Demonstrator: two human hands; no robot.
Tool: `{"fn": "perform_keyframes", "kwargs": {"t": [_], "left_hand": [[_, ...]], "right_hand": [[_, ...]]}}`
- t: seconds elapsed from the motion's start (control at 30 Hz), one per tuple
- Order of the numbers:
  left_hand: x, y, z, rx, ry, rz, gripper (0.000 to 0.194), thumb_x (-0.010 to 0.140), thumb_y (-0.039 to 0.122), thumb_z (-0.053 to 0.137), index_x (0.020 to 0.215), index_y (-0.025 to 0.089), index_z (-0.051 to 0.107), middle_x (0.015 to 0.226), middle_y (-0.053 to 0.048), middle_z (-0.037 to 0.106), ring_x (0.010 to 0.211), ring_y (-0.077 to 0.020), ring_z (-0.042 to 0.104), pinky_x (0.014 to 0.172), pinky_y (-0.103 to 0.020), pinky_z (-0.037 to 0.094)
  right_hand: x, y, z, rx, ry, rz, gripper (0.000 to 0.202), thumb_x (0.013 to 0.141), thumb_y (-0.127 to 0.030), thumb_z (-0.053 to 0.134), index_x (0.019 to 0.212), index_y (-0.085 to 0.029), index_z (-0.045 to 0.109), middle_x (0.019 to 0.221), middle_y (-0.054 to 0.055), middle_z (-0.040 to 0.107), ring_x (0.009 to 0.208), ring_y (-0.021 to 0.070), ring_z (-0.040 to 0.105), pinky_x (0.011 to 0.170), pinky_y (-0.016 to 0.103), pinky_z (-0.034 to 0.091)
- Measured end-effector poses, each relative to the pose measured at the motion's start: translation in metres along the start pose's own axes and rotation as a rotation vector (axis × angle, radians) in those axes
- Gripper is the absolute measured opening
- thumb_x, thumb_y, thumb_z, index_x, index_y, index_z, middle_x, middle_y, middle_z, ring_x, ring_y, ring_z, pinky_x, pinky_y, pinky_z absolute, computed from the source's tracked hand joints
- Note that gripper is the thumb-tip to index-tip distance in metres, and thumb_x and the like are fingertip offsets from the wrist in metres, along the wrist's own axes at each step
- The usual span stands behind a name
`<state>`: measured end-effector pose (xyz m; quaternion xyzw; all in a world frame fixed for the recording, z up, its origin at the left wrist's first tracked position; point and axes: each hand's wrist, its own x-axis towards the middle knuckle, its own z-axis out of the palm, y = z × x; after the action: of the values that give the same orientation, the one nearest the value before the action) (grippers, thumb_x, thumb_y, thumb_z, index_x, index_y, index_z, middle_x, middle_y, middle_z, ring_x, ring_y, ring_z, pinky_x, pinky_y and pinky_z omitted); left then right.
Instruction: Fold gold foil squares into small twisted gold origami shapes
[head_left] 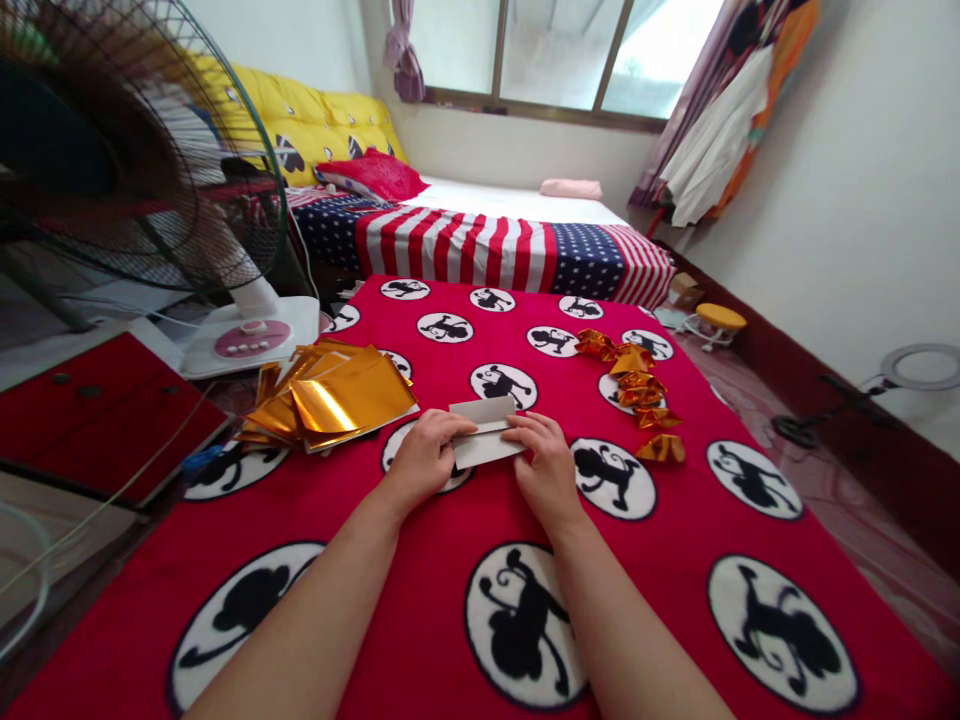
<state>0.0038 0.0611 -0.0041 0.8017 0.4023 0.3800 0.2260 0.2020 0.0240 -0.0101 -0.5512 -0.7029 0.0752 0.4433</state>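
Note:
A creased sheet of paper (491, 449), pale grey on the side that shows, lies in front of me with a raised fold across it. My left hand (427, 450) grips its left end, fingertips on the fold. At the other end my right hand (546, 462) holds the fold the same way, fingers bent over it. To the left is a loose pile of shiny gold foil sheets (352, 390). Several folded gold foil pieces (637, 388) sit in a row on the right.
A red cloth (420, 620) with monkey prints covers the surface under my hands. At the left stands a fan (255, 325) beside a red cabinet (97, 410). Beyond the cloth is a bed (480, 245). A yellow stool (721, 317) and a ring light (922, 350) are at the right.

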Motion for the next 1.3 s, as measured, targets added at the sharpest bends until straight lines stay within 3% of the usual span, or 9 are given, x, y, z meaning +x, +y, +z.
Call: {"fn": "perform_keyframes", "kwargs": {"t": [0.2, 0.4, 0.53, 0.6, 0.73, 1.0, 1.2, 1.3], "left_hand": [[0.0, -0.001, -0.002, -0.039, -0.041, 0.004, 0.052, 0.069, -0.004, 0.042, 0.103, 0.021, 0.073, 0.106, -0.006, 0.072, 0.103, -0.0215, 0.061, 0.095, -0.037, 0.048], [0.003, -0.004, -0.013, -0.121, -0.126, -0.051, 0.055, 0.063, 0.0, 0.049, 0.105, 0.023, 0.074, 0.109, -0.005, 0.072, 0.105, -0.0218, 0.063, 0.097, -0.036, 0.048], [0.005, 0.003, -0.017, -0.146, -0.164, -0.086, 0.033, 0.067, 0.018, 0.07, 0.1, 0.022, 0.076, 0.107, -0.006, 0.073, 0.105, -0.0241, 0.063, 0.095, -0.034, 0.048], [0.006, 0.005, -0.015, -0.148, -0.142, -0.12, 0.019, 0.077, 0.033, 0.066, 0.088, 0.021, 0.077, 0.101, -0.007, 0.074, 0.099, -0.0228, 0.064, 0.091, -0.032, 0.048], [0.008, 0.002, -0.007, -0.087, -0.094, -0.174, 0.039, 0.089, 0.039, 0.049, 0.066, 0.018, 0.072, 0.085, -0.007, 0.073, 0.082, -0.0184, 0.064, 0.078, -0.028, 0.047], [0.008, 0.003, 0.002, 0.09, 0.029, -0.329, 0.029, 0.081, 0.034, 0.06, 0.058, 0.016, 0.064, 0.061, 0.0, 0.064, 0.06, -0.0123, 0.055, 0.058, -0.023, 0.035], [0.008, 0.0, 0.008, 0.082, 0.098, -0.357, 0.019, 0.076, 0.031, 0.066, 0.063, 0.017, 0.068, 0.064, 0.0, 0.068, 0.06, -0.0128, 0.058, 0.06, -0.024, 0.038], [0.007, 0.001, 0.008, 0.125, 0.111, -0.354, 0.014, 0.074, 0.028, 0.069, 0.065, 0.018, 0.066, 0.07, -0.001, 0.069, 0.067, -0.0151, 0.06, 0.065, -0.026, 0.042]], "right_hand": [[-0.001, -0.006, -0.001, -0.006, -0.003, 0.035, 0.015, 0.08, -0.014, 0.063, 0.084, -0.025, 0.073, 0.106, 0.005, 0.072, 0.1, 0.0243, 0.059, 0.09, 0.043, 0.048], [-0.003, -0.006, -0.001, -0.016, -0.001, 0.08, 0.011, 0.082, -0.018, 0.066, 0.087, -0.025, 0.073, 0.1, 0.002, 0.074, 0.092, 0.0228, 0.061, 0.084, 0.039, 0.049], [-0.002, -0.006, -0.001, 0.015, -0.003, 0.104, 0.009, 0.084, -0.025, 0.066, 0.087, -0.025, 0.075, 0.099, 0.003, 0.074, 0.092, 0.0224, 0.061, 0.084, 0.038, 0.048], [-0.001, -0.007, -0.002, 0.04, 0.006, 0.132, 0.012, 0.086, -0.029, 0.064, 0.087, -0.025, 0.075, 0.097, 0.003, 0.074, 0.091, 0.022, 0.062, 0.084, 0.037, 0.047], [0.001, -0.009, -0.003, 0.065, 0.003, 0.213, 0.019, 0.09, -0.031, 0.057, 0.091, -0.025, 0.075, 0.095, 0.002, 0.075, 0.09, 0.0203, 0.062, 0.083, 0.034, 0.046], [0.008, -0.009, 0.005, -0.106, 0.03, 0.364, 0.017, 0.084, -0.035, 0.06, 0.075, -0.024, 0.069, 0.084, 0.0, 0.07, 0.079, 0.018, 0.062, 0.065, 0.028, 0.041], [0.01, -0.01, 0.009, -0.24, 0.01, 0.443, 0.016, 0.077, -0.037, 0.066, 0.071, -0.023, 0.063, 0.079, -0.001, 0.065, 0.069, 0.0156, 0.059, 0.058, 0.027, 0.034], [0.012, -0.012, 0.009, -0.284, 0.011, 0.458, 0.015, 0.077, -0.035, 0.067, 0.083, -0.022, 0.063, 0.087, 0.0, 0.063, 0.073, 0.0169, 0.06, 0.06, 0.028, 0.036]]}}
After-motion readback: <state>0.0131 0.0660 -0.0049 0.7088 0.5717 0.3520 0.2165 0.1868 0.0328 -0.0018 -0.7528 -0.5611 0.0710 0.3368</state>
